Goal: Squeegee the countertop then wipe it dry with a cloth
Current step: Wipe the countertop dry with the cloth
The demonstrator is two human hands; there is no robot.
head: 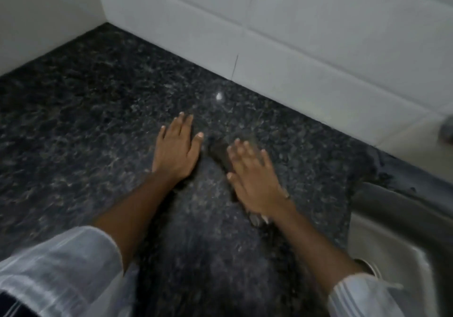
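The dark speckled granite countertop (pixel 85 120) fills most of the head view. My left hand (pixel 175 150) rests flat on it near the middle, fingers apart, holding nothing. Just to its right, my right hand (pixel 255 179) presses palm-down on a dark grey cloth (pixel 219 152), which sticks out past the fingertips and again behind the wrist. The right hand and the cloth are blurred by motion. No squeegee is in view.
White tiled walls (pixel 294 47) meet the counter at the back and left, forming a corner. A steel sink (pixel 392 231) with its drain (pixel 367 266) sits at the right edge. A blurred grey object (pixel 447 130) shows at the far right.
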